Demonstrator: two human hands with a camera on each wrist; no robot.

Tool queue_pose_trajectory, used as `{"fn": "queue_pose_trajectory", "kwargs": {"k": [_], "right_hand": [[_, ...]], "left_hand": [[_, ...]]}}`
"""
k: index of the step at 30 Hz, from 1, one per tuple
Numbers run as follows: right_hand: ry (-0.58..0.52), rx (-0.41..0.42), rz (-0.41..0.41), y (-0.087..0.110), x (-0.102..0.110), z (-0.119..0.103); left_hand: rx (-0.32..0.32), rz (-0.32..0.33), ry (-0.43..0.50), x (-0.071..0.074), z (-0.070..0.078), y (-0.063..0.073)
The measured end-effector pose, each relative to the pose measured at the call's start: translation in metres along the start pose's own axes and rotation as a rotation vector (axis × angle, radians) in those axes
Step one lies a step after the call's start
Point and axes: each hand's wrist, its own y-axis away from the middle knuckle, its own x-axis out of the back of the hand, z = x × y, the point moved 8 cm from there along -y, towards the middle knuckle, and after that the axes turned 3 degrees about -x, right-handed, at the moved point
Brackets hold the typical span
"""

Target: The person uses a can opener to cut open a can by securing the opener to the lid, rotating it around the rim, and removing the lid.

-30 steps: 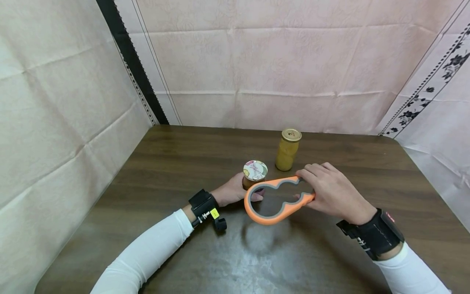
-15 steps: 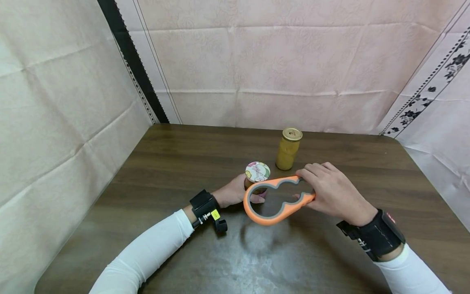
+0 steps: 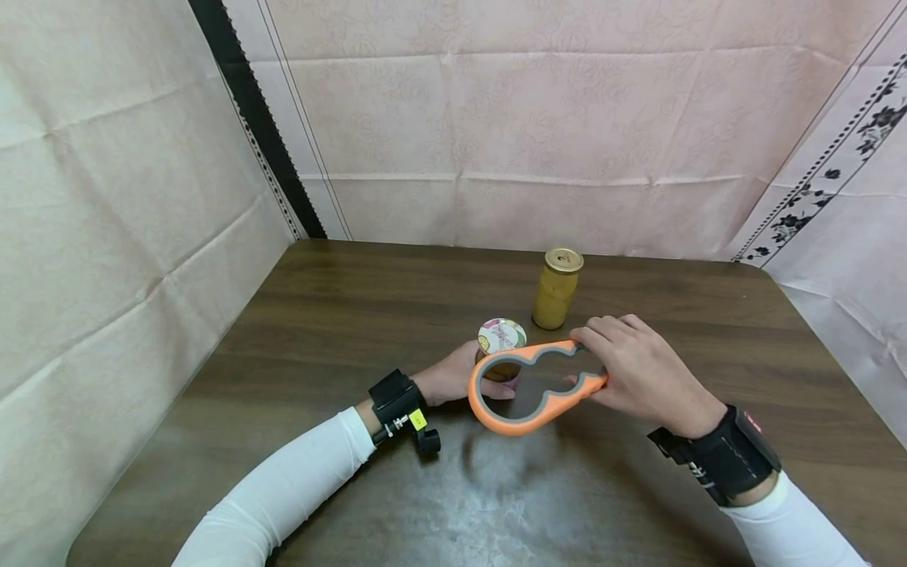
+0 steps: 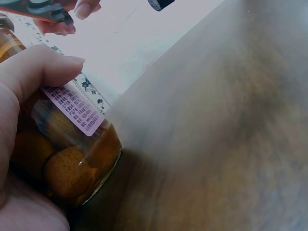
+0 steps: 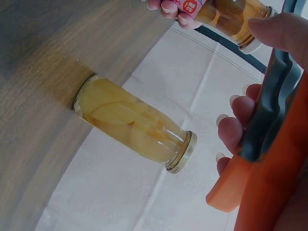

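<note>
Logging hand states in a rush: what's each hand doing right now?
Left hand: closed, holding the jar with the patterned lid.
Right hand: closed, holding the orange and gray looped tool.

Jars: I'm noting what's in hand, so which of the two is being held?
The patterned-lid jar: the left hand grips it. The gold-lid jar stands farther back on the table, untouched.

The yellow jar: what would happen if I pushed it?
The yellow jar looks well filled, so it's probably heavy for its size. Being tall and narrow, it might tip if pushed near its lid. It looks like clear glass, so likely fragile.
</note>
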Motion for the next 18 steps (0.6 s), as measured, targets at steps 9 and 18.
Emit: {"fn": "queue_pose_trajectory", "kwargs": {"k": [9, 18], "right_hand": [[-0.002, -0.009, -0.002, -0.001, 0.0, -0.002], [-0.005, -0.007, 0.007, -0.002, 0.001, -0.004]], "left_hand": [[-0.119, -0.073, -0.037, -0.014, 0.006, -0.002], [-0.11, -0.072, -0.032, -0.019, 0.006, 0.001]]}}
